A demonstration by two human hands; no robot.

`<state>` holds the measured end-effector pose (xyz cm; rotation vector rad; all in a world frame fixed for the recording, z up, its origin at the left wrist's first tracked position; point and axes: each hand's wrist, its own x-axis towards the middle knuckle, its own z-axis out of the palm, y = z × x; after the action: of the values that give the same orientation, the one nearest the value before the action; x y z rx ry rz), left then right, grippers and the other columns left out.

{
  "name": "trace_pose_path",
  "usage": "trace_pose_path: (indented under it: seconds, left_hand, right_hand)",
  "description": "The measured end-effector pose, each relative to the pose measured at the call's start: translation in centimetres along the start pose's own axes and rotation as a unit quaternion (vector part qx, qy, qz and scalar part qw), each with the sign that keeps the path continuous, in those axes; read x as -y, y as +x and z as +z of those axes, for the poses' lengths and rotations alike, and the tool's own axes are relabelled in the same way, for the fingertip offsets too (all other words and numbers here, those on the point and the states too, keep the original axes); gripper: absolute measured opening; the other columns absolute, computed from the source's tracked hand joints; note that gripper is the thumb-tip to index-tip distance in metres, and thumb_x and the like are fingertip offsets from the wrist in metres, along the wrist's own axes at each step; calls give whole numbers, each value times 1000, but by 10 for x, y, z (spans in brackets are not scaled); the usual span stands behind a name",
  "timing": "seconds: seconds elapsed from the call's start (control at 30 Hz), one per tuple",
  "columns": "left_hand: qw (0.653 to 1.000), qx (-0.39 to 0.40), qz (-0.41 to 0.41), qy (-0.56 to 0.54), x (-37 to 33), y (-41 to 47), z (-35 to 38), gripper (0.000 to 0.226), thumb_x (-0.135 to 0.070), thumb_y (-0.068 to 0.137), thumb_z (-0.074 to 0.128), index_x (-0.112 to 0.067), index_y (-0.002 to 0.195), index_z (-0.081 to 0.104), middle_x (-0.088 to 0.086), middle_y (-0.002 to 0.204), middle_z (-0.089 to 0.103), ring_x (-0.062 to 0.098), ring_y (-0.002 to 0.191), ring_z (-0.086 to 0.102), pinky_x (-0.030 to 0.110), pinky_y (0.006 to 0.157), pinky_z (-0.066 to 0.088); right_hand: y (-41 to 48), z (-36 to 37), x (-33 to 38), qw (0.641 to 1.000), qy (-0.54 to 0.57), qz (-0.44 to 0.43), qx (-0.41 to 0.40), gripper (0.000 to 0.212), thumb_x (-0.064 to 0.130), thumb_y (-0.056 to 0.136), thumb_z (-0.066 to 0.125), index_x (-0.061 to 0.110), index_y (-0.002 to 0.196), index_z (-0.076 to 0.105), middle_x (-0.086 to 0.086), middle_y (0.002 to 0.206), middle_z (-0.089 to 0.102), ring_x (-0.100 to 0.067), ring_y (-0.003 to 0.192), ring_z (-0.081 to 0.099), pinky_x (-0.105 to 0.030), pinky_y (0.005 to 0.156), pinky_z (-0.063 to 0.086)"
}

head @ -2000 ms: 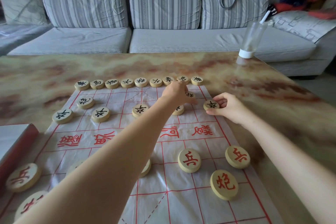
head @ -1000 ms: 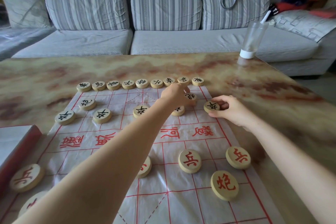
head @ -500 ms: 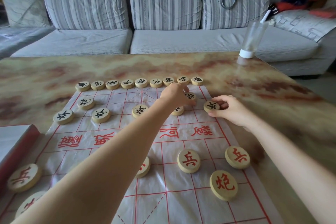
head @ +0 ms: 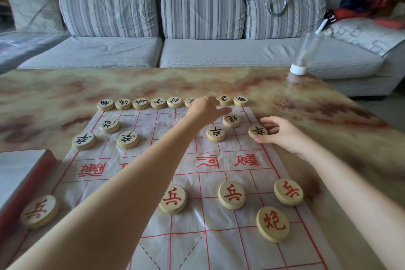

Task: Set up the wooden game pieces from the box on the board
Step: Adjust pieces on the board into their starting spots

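Fingers (head: 271, 126) and thumb of the right hand (head: 285, 137) still pinch the soldier (head: 258, 131) on the board (head: 219, 247), at its right edge. Meanwhile the left hand (head: 205, 108) has come off the cannon (head: 231, 121), which now sits free. It reaches over the back row (head: 157, 103), one finger stretched out, holding nothing. Black's side looks nearly set, and red's near ranks remain to be done.

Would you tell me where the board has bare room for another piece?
Free on the board: the middle band between black pieces and red pieces, and the near centre squares. Crowded: far row and far right, by the left hand and right hand.
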<state>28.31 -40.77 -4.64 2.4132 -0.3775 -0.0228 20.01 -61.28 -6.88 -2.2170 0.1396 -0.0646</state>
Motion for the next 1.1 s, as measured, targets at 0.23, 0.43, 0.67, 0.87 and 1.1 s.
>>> trace_pose_path:
  seconds: [0.23, 0.43, 0.67, 0.87, 1.1]
  left_hand:
    - [997, -65, 13, -42, 9, -23, -38, 23, -28, 84, 62, -12, 99, 69, 2, 91, 65, 18, 88, 60, 24, 73, 43]
    - [999, -27, 18, -16, 23, -42, -58, 19, -16, 83, 63, -8, 99, 70, 5, 88, 63, 16, 81, 56, 19, 61, 40]
    - [1000, -8, 1, 22, 57, -69, -91, 25, -13, 83, 61, -9, 107, 69, 8, 110, 67, 24, 100, 61, 17, 74, 36]
    - [995, -83, -50, 33, 104, -89, -141, 26, -8, 81, 60, -14, 104, 70, 8, 106, 69, 26, 100, 63, 23, 77, 42]
    - [980, -160, -117, 27, 181, -100, -191, 27, 0, 80, 55, -8, 101, 70, 13, 104, 70, 28, 98, 64, 29, 84, 47]
  right_hand:
    - [-3, 3, 4, 1000, -19, 11, -6, 61, 8, 71, 78, 8, 127, 53, -14, 126, 55, -17, 101, 52, -26, 86, 39]
    - [-6, 11, 18, 988, -129, -8, -80, 53, 27, 70, 78, 19, 119, 60, -11, 123, 48, -30, 119, 45, -41, 103, 36]
    - [-6, 51, 85, 996, -42, -63, -53, 38, 18, 77, 73, 13, 113, 63, -1, 113, 57, -13, 99, 51, -22, 79, 37]
    - [-9, 102, 141, 994, -38, -92, 37, 30, 11, 80, 69, 7, 110, 63, -5, 102, 64, -12, 90, 57, -14, 79, 43]
    - [0, 182, 196, 985, -84, -122, 88, 36, 28, 79, 71, 12, 111, 64, 0, 102, 63, -11, 91, 56, -25, 84, 43]
